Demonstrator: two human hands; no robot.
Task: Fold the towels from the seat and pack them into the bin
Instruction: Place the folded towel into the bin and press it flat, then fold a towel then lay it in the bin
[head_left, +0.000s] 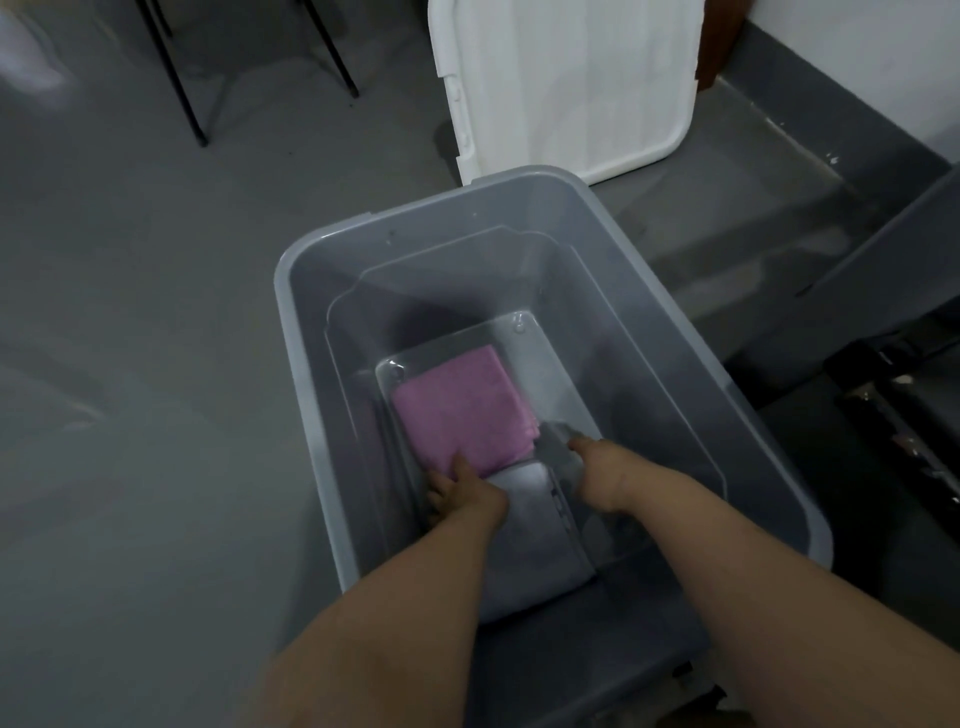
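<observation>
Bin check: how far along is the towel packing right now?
Done: one folded pink towel lies flat in the bin. In hand: left hand and right hand touch a folded grey towel beside it; grip is blurred. Left: the seat is out of view, so remaining towels are unknown; the white lid is off.

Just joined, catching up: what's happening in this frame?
A person has both hands down in the grey bin. A folded pink towel already lies on its floor; a folded grey towel sits nearer the person, with the left hand and right hand at its far end, apparently settling it. Grip is too blurred to tell. The white lid stands beyond the bin.
</observation>
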